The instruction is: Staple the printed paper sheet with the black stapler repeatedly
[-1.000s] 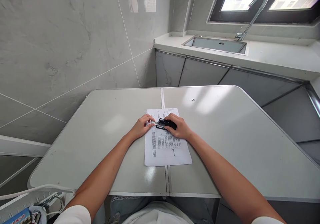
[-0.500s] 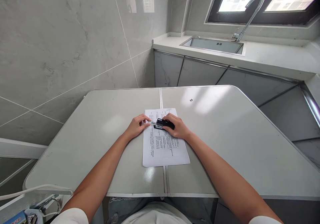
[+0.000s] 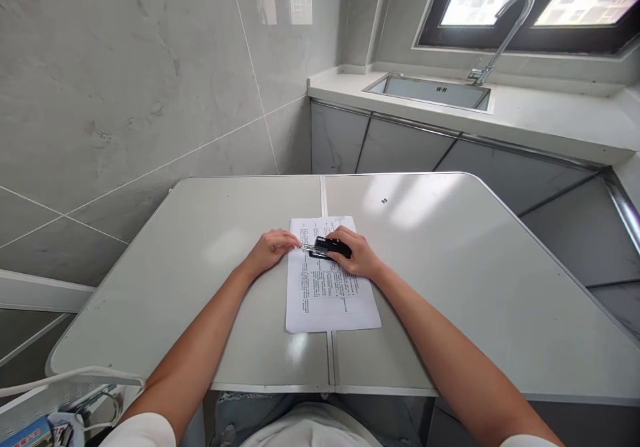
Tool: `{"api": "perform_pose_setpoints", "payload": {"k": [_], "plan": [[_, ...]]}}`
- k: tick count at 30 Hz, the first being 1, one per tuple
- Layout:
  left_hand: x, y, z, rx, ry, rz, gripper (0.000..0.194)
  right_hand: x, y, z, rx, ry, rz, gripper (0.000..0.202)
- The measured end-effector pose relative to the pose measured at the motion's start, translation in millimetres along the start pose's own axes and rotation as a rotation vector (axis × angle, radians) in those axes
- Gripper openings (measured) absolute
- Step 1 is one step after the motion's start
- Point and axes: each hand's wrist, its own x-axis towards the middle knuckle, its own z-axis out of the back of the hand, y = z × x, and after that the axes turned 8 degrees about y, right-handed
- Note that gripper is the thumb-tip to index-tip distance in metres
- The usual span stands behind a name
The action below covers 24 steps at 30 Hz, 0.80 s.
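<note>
A black stapler (image 3: 334,246) lies on the printed sheets, tilted slightly, with a thin silver metal tray (image 3: 306,247) sticking out of its left end. My right hand (image 3: 356,250) is wrapped round the stapler's body from the right. At the outer tip of the tray are the fingertips of my left hand (image 3: 276,247), pressed together; whether a small staple strip is between them cannot be made out. Beneath both hands are white paper sheets (image 3: 333,314) covered in dark print, set across the table's middle seam.
Two small dark strips (image 3: 385,200) rest on the pale folding table (image 3: 450,267), behind the paper to the right. A white cable (image 3: 75,372) and a box of items (image 3: 30,434) stand at the lower left. Beyond are a counter with a sink (image 3: 430,92) and tap (image 3: 510,34).
My left fingers, earlier pinched with a gap round the tray's end, have drawn together and straightened at its tip. My right hand and the stapler stay almost in place.
</note>
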Motion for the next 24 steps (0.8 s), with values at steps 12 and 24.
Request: {"api": "perform_pose_setpoints", "payload": {"k": [12,24], "plan": [[2.4,-13.5,-3.5,0.072,0.116,-0.098,0.030,1.9,22.4,0.2,-0.347,0.113,0.122,0.031],[3.4,-28.9,-14.4,-0.050,-0.059,-0.039,0.011,1.2,20.5,-12.0,-0.351,0.049,0.208,0.041]]}}
